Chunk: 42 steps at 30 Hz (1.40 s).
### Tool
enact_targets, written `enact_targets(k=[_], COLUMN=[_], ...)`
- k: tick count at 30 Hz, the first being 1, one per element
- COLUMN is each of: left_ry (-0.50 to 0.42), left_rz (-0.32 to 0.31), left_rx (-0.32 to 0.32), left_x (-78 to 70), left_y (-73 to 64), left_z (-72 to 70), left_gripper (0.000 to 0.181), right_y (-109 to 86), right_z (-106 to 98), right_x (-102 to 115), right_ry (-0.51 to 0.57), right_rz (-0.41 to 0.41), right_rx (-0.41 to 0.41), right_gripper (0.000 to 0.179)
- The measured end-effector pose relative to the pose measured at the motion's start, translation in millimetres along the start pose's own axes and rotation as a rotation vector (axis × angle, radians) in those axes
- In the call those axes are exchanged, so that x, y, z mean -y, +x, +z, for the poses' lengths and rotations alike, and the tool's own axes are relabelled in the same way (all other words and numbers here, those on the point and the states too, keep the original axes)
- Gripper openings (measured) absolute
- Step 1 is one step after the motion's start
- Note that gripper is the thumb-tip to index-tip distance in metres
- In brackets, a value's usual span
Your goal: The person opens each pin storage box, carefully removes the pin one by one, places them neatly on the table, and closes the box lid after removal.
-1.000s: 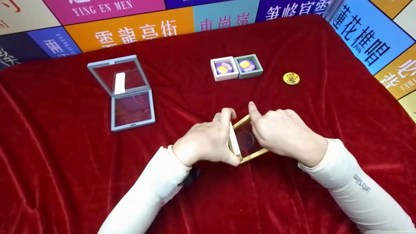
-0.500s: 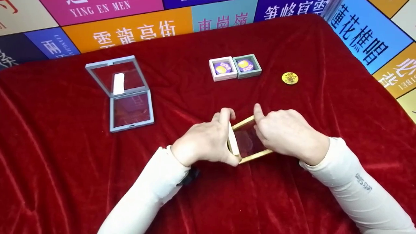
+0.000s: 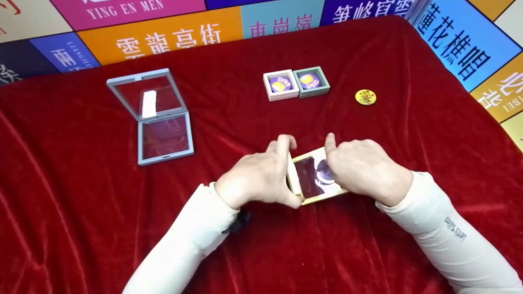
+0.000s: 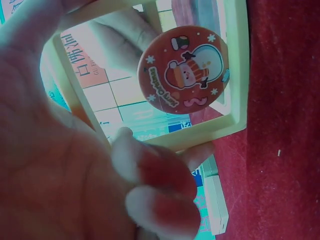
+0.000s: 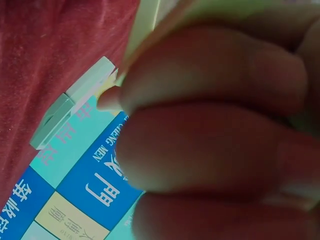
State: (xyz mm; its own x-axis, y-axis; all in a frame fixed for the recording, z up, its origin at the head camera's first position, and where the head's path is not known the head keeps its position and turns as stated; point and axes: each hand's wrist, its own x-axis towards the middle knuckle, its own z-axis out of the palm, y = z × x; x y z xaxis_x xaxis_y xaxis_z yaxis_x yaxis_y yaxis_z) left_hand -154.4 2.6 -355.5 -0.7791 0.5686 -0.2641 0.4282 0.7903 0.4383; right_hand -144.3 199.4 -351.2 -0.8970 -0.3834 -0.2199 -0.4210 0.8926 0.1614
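Observation:
A small pale-yellow display case (image 3: 293, 181) with clear film stands partly unfolded between the two hands, near the middle of the red cloth. My left hand (image 3: 257, 177) grips its left half, thumb at the near corner and fingers at the far one. On the other half, the right hand (image 3: 367, 171) holds the frame with curled fingers, the index finger stretched along the far corner. In the left wrist view a round red badge (image 4: 185, 70) with a snowman lies against the film inside the yellow frame (image 4: 237, 60). Curled right-hand fingers (image 5: 210, 145) hide most of the frame in the right wrist view.
A larger grey-blue display case (image 3: 165, 161) stands open at the left, lid tilted up. Towards the back sit a white small case (image 3: 282, 96) and a green small case (image 3: 314, 93), each holding a purple badge. A yellow round badge (image 3: 365, 97) lies to their right.
The right hand has moved slightly right, swinging its half of the yellow case wider open. A bright reflection now shows on the film. The left hand has stayed in place.

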Motion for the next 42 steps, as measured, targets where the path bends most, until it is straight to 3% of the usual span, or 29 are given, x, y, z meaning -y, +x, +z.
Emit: enact_targets(k=[9, 24, 32, 35, 38, 42], left_ry=[-0.004, -0.012, -0.057, -0.048, -0.045, -0.038], left_rz=[-0.001, 0.004, 0.059, 0.053, 0.05, 0.058], left_rx=[0.016, 0.009, -0.023, -0.016, -0.009, -0.012], left_x=[-1.8, -2.0, 1.4, 1.3, 0.8, 0.4], left_y=[1.8, 1.5, 1.4, 1.2, 1.2, 1.7], left_z=[0.8, 4.7, 5.1, 3.5, 2.9, 3.3], left_gripper=[0.096, 0.096, 0.095, 0.095, 0.096, 0.096], right_y=[4.9, 12.6, 13.7, 11.8, 8.8, 2.9], right_z=[11.1, 22.8, 19.2, 16.9, 13.4, 7.2], right_x=[-3.7, 1.1, 3.2, 3.3, 4.8, 7.4], right_ry=[0.014, -0.018, -0.018, 0.02, 0.08, 0.189], right_rz=[0.028, -0.006, -0.012, -0.044, -0.126, -0.25], right_rx=[0.083, 0.121, 0.09, 0.025, -0.057, -0.05], right_gripper=[0.056, 0.055, 0.052, 0.042, 0.033, 0.039])
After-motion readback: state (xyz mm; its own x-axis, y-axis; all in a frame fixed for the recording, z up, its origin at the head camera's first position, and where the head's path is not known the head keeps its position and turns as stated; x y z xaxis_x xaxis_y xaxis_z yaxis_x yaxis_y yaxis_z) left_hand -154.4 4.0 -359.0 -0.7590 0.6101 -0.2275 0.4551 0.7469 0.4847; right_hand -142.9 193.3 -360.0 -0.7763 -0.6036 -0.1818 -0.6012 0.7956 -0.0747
